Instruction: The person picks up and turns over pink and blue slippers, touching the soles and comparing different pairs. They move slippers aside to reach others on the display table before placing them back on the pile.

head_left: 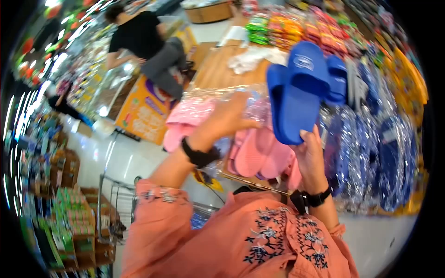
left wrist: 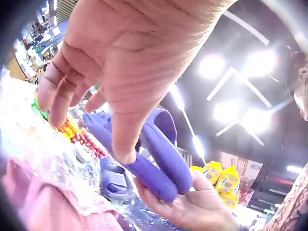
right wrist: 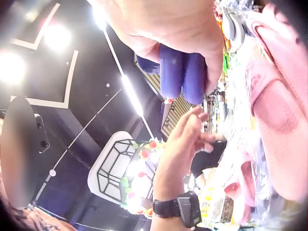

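A pair of blue slide slippers (head_left: 303,99) is held up by the heel ends in my right hand (head_left: 311,155), its thumb on the upper sole. In the right wrist view the two soles (right wrist: 172,72) stand side by side between thumb and fingers. My left hand (head_left: 227,113) is to the left of the pair, fingers spread and bare of any object. From the left wrist its thumb (left wrist: 126,144) overlaps the near slipper's side. Below both hands lie pink slippers (head_left: 252,150), some in clear plastic wrap.
Plastic-wrapped blue slippers (head_left: 394,157) fill the right side of the display. White cloth (head_left: 255,58) lies on the wooden table (head_left: 213,69), with colourful snack packs (head_left: 296,30) behind. A person in black (head_left: 139,39) sits at the far left near an orange box (head_left: 143,111). A metal cart (head_left: 116,194) stands lower left.
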A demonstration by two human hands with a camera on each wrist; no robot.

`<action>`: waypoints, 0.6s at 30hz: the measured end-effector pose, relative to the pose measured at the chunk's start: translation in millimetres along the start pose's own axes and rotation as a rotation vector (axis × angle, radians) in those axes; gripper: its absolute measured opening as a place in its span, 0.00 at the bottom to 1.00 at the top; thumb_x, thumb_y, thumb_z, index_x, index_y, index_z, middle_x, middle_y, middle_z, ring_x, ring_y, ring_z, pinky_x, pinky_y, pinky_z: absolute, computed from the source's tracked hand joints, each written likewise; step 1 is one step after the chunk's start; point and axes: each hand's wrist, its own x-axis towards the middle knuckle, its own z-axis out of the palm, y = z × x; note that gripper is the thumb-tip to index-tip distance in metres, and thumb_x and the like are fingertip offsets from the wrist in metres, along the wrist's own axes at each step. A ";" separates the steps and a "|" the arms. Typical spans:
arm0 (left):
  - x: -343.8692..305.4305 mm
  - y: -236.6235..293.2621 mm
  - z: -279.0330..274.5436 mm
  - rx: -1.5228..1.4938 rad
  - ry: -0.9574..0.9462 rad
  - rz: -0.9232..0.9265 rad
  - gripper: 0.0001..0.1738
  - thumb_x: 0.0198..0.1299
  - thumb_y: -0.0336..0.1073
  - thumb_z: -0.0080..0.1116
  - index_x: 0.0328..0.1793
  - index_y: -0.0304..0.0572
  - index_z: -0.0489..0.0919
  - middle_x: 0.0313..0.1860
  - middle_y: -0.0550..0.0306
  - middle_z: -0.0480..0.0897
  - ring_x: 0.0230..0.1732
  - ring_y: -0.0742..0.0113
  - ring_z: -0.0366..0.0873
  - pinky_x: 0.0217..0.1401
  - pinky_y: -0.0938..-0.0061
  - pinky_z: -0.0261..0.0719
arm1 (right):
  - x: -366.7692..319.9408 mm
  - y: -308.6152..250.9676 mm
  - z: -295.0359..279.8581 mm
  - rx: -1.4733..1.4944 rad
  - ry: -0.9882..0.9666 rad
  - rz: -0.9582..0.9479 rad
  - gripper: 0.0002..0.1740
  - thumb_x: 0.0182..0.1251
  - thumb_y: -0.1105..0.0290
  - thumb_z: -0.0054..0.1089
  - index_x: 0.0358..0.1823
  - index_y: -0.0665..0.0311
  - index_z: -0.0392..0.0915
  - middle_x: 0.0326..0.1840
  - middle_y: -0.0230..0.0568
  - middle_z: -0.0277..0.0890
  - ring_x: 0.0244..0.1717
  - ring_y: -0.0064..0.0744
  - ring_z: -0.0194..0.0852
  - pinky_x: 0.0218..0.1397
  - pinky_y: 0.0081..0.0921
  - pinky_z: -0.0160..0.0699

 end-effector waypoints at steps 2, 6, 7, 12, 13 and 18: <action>2.9 -32.4 -4.8 0.201 -0.081 0.029 0.55 0.52 0.53 0.76 0.81 0.37 0.60 0.72 0.30 0.71 0.71 0.34 0.71 0.70 0.52 0.73 | -0.6 -12.7 -0.4 -0.014 0.044 -0.001 0.23 0.73 0.73 0.50 0.68 0.64 0.66 0.62 0.39 0.75 0.63 0.32 0.76 0.67 0.41 0.78; 15.4 -60.3 3.9 0.430 -0.315 -0.034 0.58 0.48 0.47 0.78 0.83 0.43 0.58 0.64 0.32 0.76 0.58 0.34 0.81 0.58 0.51 0.81 | 2.4 -23.6 -5.7 -0.039 0.100 -0.016 0.23 0.72 0.73 0.48 0.68 0.64 0.66 0.62 0.39 0.74 0.62 0.32 0.77 0.68 0.40 0.76; 17.1 -65.9 6.5 0.478 -0.385 -0.058 0.58 0.48 0.47 0.78 0.83 0.42 0.57 0.62 0.33 0.78 0.55 0.35 0.83 0.56 0.51 0.81 | 3.8 -24.8 -8.1 -0.037 0.114 -0.024 0.23 0.72 0.73 0.48 0.68 0.64 0.66 0.62 0.40 0.74 0.62 0.33 0.77 0.68 0.40 0.76; 46.7 -128.0 16.9 0.422 -0.165 0.204 0.09 0.69 0.36 0.54 0.47 0.41 0.81 0.36 0.39 0.83 0.43 0.39 0.83 0.43 0.48 0.79 | 13.6 -28.7 -11.8 -0.084 0.180 -0.063 0.26 0.72 0.69 0.48 0.70 0.65 0.65 0.65 0.41 0.75 0.63 0.35 0.78 0.70 0.40 0.76; 62.7 -141.2 2.9 0.442 -0.164 0.182 0.09 0.69 0.36 0.54 0.48 0.41 0.81 0.37 0.39 0.84 0.43 0.38 0.83 0.43 0.48 0.79 | 14.4 -30.3 -11.7 -0.105 0.197 -0.068 0.27 0.72 0.68 0.48 0.71 0.65 0.64 0.65 0.41 0.75 0.64 0.35 0.78 0.70 0.40 0.76; 149.4 -225.5 -66.5 0.561 0.128 -0.122 0.13 0.71 0.39 0.51 0.49 0.36 0.77 0.39 0.31 0.84 0.43 0.32 0.83 0.47 0.42 0.78 | 24.5 -30.3 -15.2 -0.111 0.228 -0.117 0.25 0.70 0.70 0.50 0.68 0.68 0.65 0.64 0.47 0.74 0.63 0.38 0.78 0.69 0.41 0.78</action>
